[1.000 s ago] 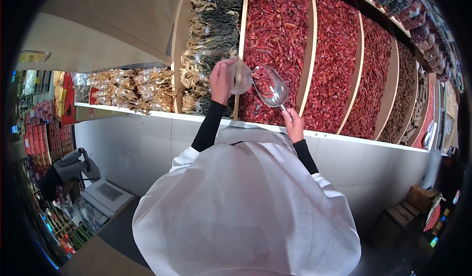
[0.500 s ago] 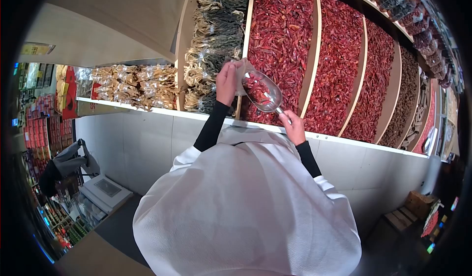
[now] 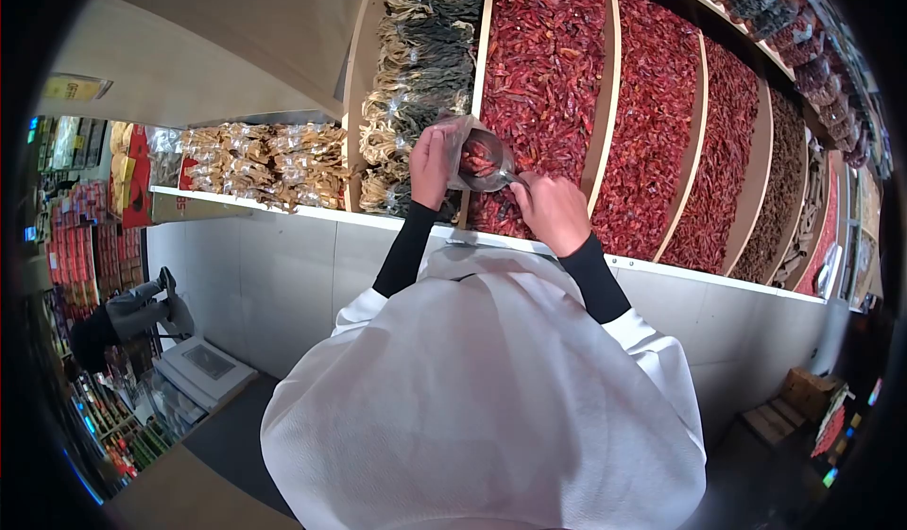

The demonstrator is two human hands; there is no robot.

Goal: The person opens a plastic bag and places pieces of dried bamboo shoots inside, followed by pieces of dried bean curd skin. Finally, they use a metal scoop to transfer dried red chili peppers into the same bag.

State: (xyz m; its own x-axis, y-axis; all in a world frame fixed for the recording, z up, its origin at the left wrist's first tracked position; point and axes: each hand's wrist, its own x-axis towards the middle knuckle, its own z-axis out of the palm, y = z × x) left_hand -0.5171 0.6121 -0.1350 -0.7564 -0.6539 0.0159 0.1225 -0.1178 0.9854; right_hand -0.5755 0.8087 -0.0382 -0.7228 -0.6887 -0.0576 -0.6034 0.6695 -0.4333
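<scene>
My left hand (image 3: pixel 430 168) grips a clear plastic bag (image 3: pixel 457 133) by its left side, above the divider between the bundled dried goods (image 3: pixel 416 76) and the red dried chillies (image 3: pixel 548 58). In my right hand (image 3: pixel 556 211) is the handle of a clear scoop (image 3: pixel 499 169), gripped from above. The scoop holds some red chillies and its front end is inside the mouth of the bag. How far the chillies reach into the bag is hard to tell.
Wooden dividers (image 3: pixel 606 105) split the sloped display, with a white front ledge (image 3: pixel 661 268). Packs of tan dried goods (image 3: pixel 265 163) lie at left. A white scale-like device (image 3: pixel 204 367) stands lower left, a wooden crate (image 3: pixel 777 419) lower right. Packed bags (image 3: pixel 756 6) line the upper right.
My right hand has moved up and left and turned, pushing the scoop further into the bag. The bag's mouth now surrounds more of the scoop.
</scene>
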